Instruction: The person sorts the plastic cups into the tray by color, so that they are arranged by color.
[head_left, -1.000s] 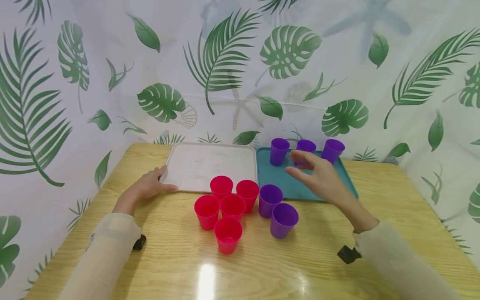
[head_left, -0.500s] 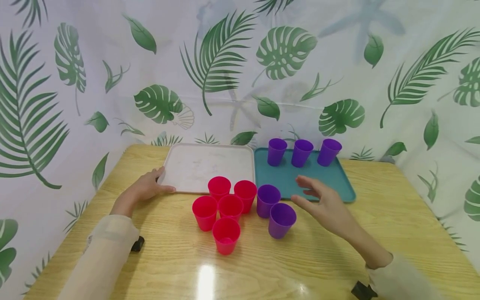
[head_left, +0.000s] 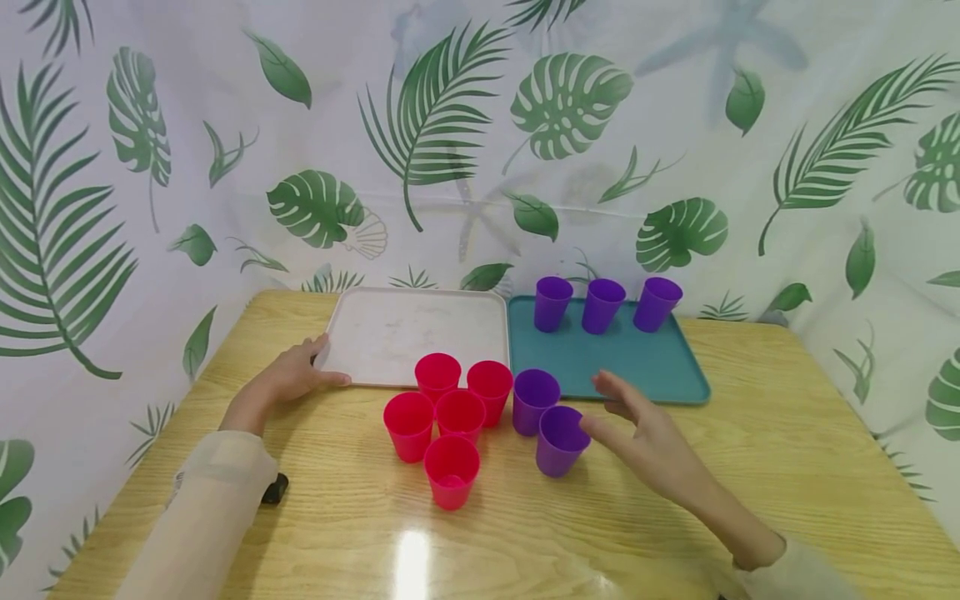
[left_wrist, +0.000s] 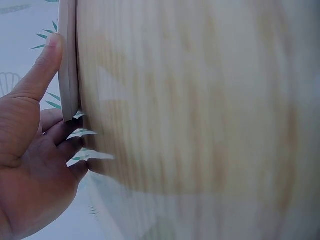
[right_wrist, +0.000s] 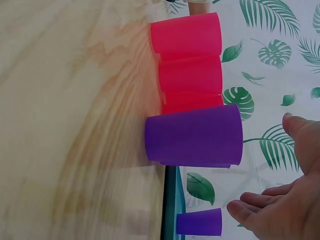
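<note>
My left hand (head_left: 294,372) holds the front left corner of the white tray (head_left: 420,327), thumb along its front edge and fingers round the left side. In the left wrist view the thumb (left_wrist: 47,62) lies on the tray's rim (left_wrist: 68,65). My right hand (head_left: 656,442), thumb and fingers spread, hovers just right of the nearer purple cup (head_left: 562,446); whether it touches cannot be seen. Another purple cup (head_left: 536,404) stands right behind that one. In the right wrist view a gap shows between the right hand (right_wrist: 285,185) and the purple cup (right_wrist: 195,135).
Several red cups (head_left: 452,475) stand bunched left of the two purple ones. Three purple cups (head_left: 602,308) line the back of the teal tray (head_left: 637,367), which adjoins the white tray. A leaf-patterned cloth (head_left: 465,250) hangs behind the wooden table (head_left: 337,517).
My right hand has drawn back from the purple cups on the teal tray and come down towards the nearer cup in front. The left hand stays at the tray corner.
</note>
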